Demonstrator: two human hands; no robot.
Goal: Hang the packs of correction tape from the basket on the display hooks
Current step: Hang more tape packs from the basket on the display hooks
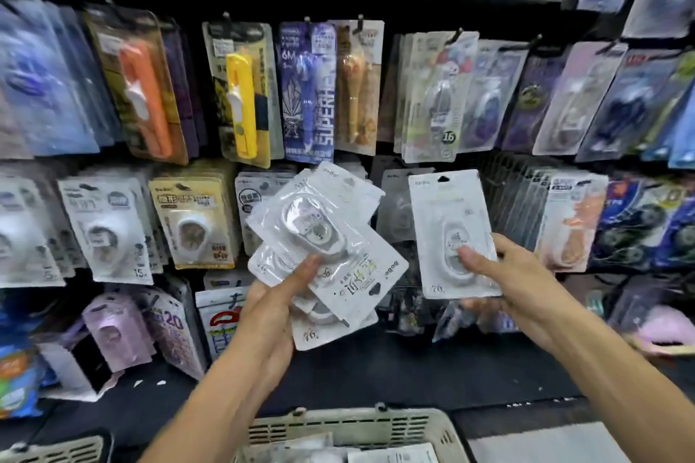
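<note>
Right in front of us is a wall of hooks (361,21) packed with hanging stationery packs: an orange cutter (144,98), a yellow cutter (242,101), a purple "6M" tape card (308,94) and a brown pen pack (355,86) up top, and more correction tape on the rows below. It's crowded, with packs overlapping on almost every hook, and most of it is pretty blurry toward the edges. Down at the bottom edge we can see the basket (353,425), beige with slotted walls, with a few white packs lying inside. A second basket (56,451) peeks in at the bottom left.

Our left hand (270,308) holds a fanned stack (319,248) of white correction tape packs, tilted at different angles, thumb pressed across the front and the other fingers curled behind, so we can't see them much. The stack covers part of the lower row behind it.

Our right hand (504,274) pinches a single pack (451,233) by its lower half, thumb on the clear blister in front, fingers wrapped behind. That pack is upright, hang hole at the top, held up in front of a dark gap in the display just right of the stack, apart from it. Whether it touches a hook we can't tell.
</note>
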